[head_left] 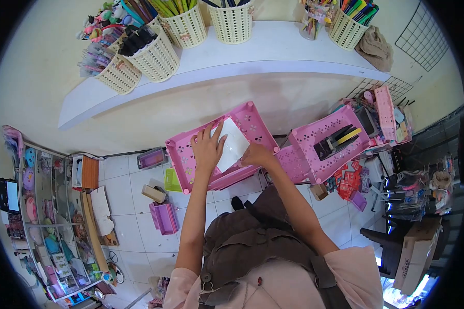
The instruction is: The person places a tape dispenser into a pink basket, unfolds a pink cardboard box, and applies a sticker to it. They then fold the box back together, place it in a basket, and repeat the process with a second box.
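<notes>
A white sheet (pixel 232 146) is being handled over the near pink tray (pixel 256 123), and the step in hand is judged to be the steadying or wiping of one against the other; whether paper or cloth is used cannot be told. The sheet is set at a slant across the middle of the tray, and it cannot be made out whether it is pressed flat on the tray's floor or raised a little above it.

Its left edge is covered by the left hand (pixel 206 150), whose fingers are extended and parted, with the thumb held apart from them; no firm grip is shown. Its lower right edge is met by the right hand (pixel 256 156), whose fingers are curled inward; whether the sheet is pinched there cannot be told, since the fingertips are hidden.

For the next move, light, even contact at both edges is judged to be called for, so that the sheet is not creased or let slip. Room is also needed beside the second pink tray (pixel 305 135), placed just to the right, in which black items (pixel 325 149) and a yellow piece (pixel 349 136) are held.
</notes>
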Available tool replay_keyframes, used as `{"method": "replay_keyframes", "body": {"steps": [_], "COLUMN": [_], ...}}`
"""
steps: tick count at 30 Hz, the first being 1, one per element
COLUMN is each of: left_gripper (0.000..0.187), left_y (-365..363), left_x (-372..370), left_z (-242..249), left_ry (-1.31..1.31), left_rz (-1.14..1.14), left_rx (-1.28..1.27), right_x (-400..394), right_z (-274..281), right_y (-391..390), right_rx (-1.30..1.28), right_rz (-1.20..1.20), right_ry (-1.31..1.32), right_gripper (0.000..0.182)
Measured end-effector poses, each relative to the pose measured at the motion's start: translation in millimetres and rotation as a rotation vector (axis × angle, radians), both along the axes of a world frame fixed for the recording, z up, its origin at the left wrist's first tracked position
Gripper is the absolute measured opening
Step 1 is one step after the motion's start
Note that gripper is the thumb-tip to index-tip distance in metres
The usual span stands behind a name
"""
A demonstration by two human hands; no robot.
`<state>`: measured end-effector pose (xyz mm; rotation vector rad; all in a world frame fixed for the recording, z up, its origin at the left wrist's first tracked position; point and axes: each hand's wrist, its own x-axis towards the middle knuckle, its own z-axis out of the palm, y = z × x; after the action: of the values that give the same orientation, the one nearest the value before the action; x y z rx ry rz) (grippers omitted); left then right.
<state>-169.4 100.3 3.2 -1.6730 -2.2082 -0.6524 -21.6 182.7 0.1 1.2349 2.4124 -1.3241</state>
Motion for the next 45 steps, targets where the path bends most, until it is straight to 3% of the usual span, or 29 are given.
{"method": "replay_keyframes", "body": {"steps": [8, 12, 14, 18, 20, 24, 26, 33, 35, 39, 41, 42, 44, 45], "left_gripper": [0.043, 0.063, 0.072, 0.095, 0.101, 0.106, 0.106, 0.105, 0.106, 0.108, 0.109, 0.109, 0.11, 0.11], "left_y": [0, -3, -5, -9, -11, -10, -9, -9, -11, -23, -33, -38, -43, -44], "left_x": [-2, 3, 5, 10, 12, 18, 21, 24, 21, 17, 22, 27, 37, 42], "left_z": [-3, 9, 15, 26, 27, 20, 17, 32, 37, 66, 92, 103, 118, 121], "left_ry": [0.011, -0.039, -0.058, -0.032, -0.044, -0.055, -0.041, -0.069, -0.095, -0.227, -0.355, -0.353, -0.389, -0.389], "left_rz": [-0.009, -0.033, -0.038, -0.047, -0.065, -0.144, -0.136, -0.113, -0.107, 0.001, -0.014, -0.005, -0.073, -0.064], "left_rx": [0.012, -0.029, -0.055, -0.184, -0.216, -0.189, -0.194, -0.277, -0.264, -0.059, 0.051, 0.06, 0.168, 0.176], "right_x": [-3, 4, 13, 21, 20, 16, 15, 15, 14, 20, 23, 23, 24, 23], "right_z": [5, 1, 5, 26, 13, -7, -6, 2, 9, 38, 40, 44, 54, 57], "right_y": [-2, -1, -3, -5, -3, -8, -10, -11, -14, -16, -21, -27, -42, -50], "right_rx": [-0.004, 0.02, 0.104, 0.112, 0.447, 0.571, 0.408, 0.314, 0.138, 0.018, -0.262, -0.262, -0.589, -0.603], "right_rz": [-0.034, -0.042, -0.034, -0.179, -0.142, -0.105, -0.12, -0.062, -0.328, -0.477, -0.462, -0.448, -0.383, -0.318], "right_ry": [-0.074, -0.039, 0.209, 0.426, 0.582, 0.667, 0.659, 0.635, 0.831, 0.917, 1.057, 1.059, 1.101, 1.184], "right_gripper": [0.022, 0.023, 0.017, 0.014, 0.02, 0.027, 0.028, 0.033, 0.043, 0.058, 0.065, 0.065, 0.068, 0.063]}}
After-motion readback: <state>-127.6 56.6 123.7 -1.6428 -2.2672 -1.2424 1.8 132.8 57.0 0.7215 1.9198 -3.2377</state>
